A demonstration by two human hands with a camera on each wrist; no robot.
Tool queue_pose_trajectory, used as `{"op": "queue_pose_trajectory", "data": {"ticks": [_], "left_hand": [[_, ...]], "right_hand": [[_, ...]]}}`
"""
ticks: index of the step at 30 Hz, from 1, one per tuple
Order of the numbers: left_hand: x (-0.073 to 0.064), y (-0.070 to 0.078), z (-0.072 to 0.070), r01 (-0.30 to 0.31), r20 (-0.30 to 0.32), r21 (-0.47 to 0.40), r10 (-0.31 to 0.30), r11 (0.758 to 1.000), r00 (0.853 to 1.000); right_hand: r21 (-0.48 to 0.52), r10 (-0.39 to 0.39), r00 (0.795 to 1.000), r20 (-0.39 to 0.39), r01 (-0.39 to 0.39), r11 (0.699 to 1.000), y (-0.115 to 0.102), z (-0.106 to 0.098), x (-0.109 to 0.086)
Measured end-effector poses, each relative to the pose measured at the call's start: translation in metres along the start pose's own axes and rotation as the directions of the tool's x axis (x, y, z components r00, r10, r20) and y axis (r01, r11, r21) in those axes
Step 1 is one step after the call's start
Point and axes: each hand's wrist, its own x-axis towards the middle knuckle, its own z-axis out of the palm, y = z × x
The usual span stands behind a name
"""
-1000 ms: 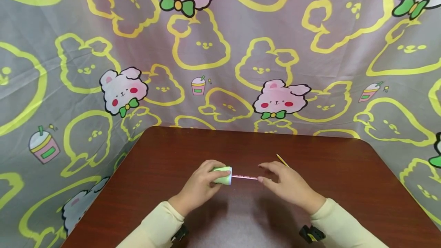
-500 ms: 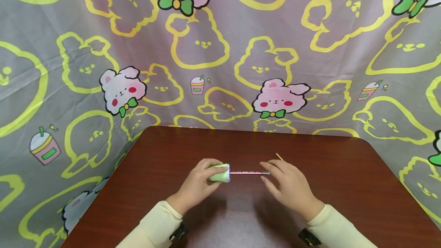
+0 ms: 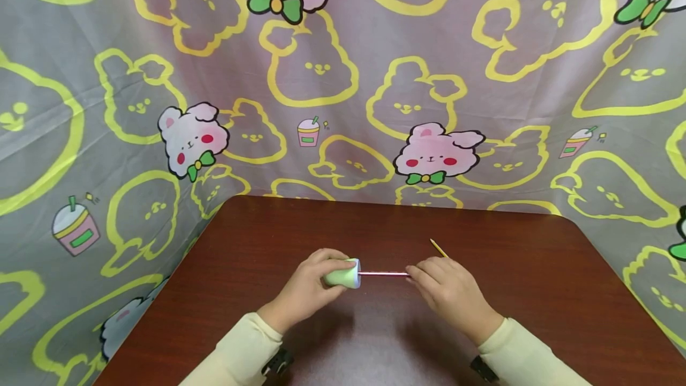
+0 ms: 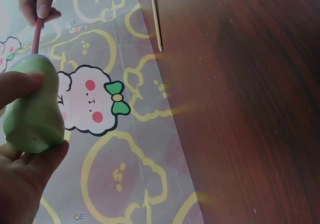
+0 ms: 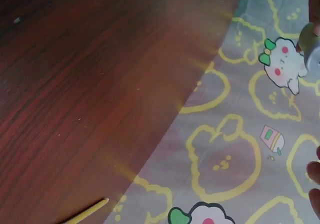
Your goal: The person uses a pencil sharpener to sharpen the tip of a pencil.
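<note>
My left hand (image 3: 305,285) grips a light green, waisted pencil sharpener (image 3: 342,277), held sideways above the table with its pale end facing right. A red-pink pencil (image 3: 383,274) runs level out of that end. At the pencil's other end, my right hand (image 3: 452,290) pinches it between thumb and fingers. In the left wrist view the sharpener (image 4: 37,107) fills the left side, with my thumb across it and the pencil (image 4: 36,37) reaching up to the right fingertips. The pencil's point is hidden inside the sharpener. In the right wrist view only part of the sharpener (image 5: 311,49) shows.
A yellow pencil (image 3: 437,248) lies on the dark red-brown table (image 3: 332,219) just beyond my right hand, partly covered by it. A grey curtain (image 3: 343,118) printed with cartoon bears and rabbits hangs behind the table and along its left side.
Half a second ago my right fingers were spread apart around the pencil's end, letting its tip show. Now they have closed on it. The left hand and sharpener have barely moved.
</note>
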Motion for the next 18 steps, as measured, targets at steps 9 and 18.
{"op": "queue_pose_trajectory", "data": {"ticks": [9, 18], "left_hand": [[0.001, 0.001, 0.000, -0.086, 0.014, 0.097, 0.085, 0.992, 0.996], [0.001, -0.001, 0.004, -0.302, 0.001, 0.224, 0.309, 0.927, 0.951]], "right_hand": [[0.134, 0.216, 0.960, 0.177, -0.241, 0.961, -0.009, -0.003, 0.000], [0.251, 0.412, 0.291, 0.864, -0.956, 0.149, -0.001, -0.017, 0.012]]}}
